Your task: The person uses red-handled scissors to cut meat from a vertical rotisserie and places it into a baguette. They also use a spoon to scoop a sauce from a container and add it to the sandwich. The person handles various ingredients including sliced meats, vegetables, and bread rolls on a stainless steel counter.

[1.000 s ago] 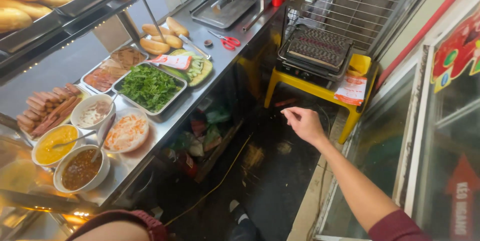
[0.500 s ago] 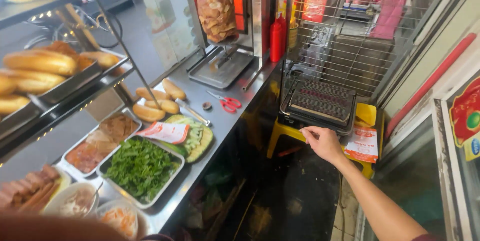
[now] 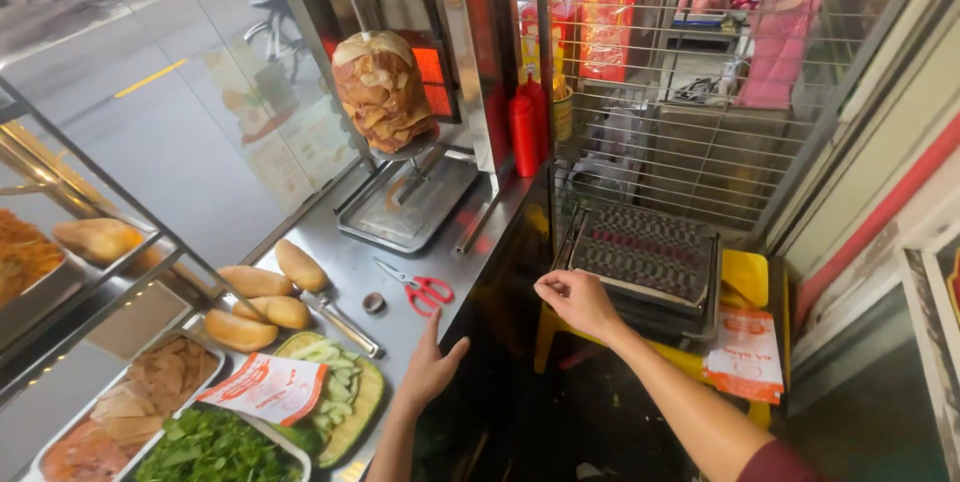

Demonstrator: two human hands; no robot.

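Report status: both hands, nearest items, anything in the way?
Left hand open, fingers spread, resting on steel counter edge beside red scissors. Right hand loosely curled at front of grill press on yellow stool. Nothing between hand and press.

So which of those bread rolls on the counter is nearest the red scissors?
The roll at the back of the cluster, angled toward the tray under the meat spit. It lies closest to the red scissors; the other three rolls sit further left.
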